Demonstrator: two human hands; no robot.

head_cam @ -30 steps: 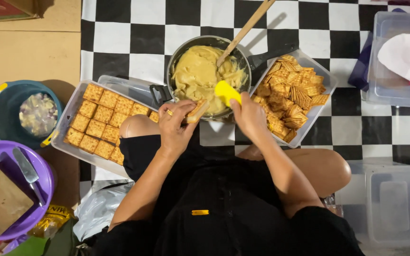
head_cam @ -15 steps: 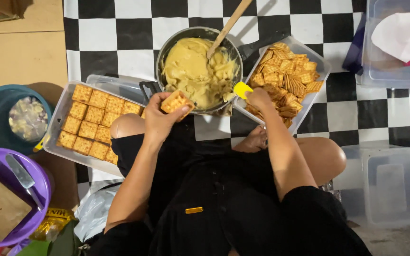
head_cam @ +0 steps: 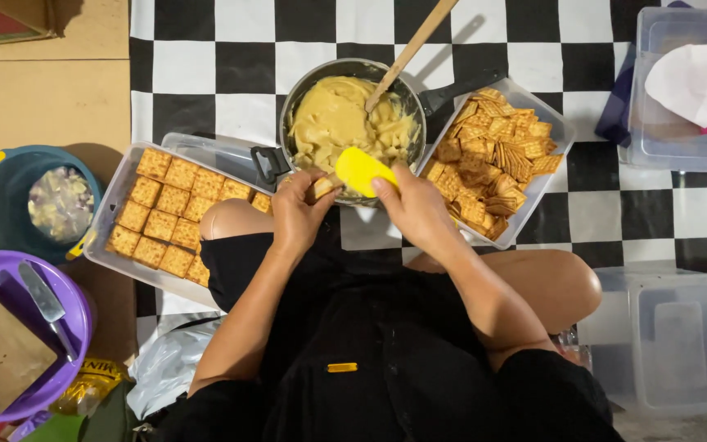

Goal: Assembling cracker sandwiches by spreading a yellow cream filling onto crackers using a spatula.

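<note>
Since half-second-earlier frame, right hand (head_cam: 419,209) brings yellow spatula (head_cam: 363,169) from cracker tub (head_cam: 551,123) to pan (head_cam: 352,123) front rim. Left hand (head_cam: 300,211) grip pinches cracker (head_cam: 322,187) beside spatula; right grip clamped on spatula. Filled tray (head_cam: 116,196) at left.

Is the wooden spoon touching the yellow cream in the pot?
Touching. The head view shows the wooden spoon leaning over the pot rim, with its lower end sunk into the cream.
</note>
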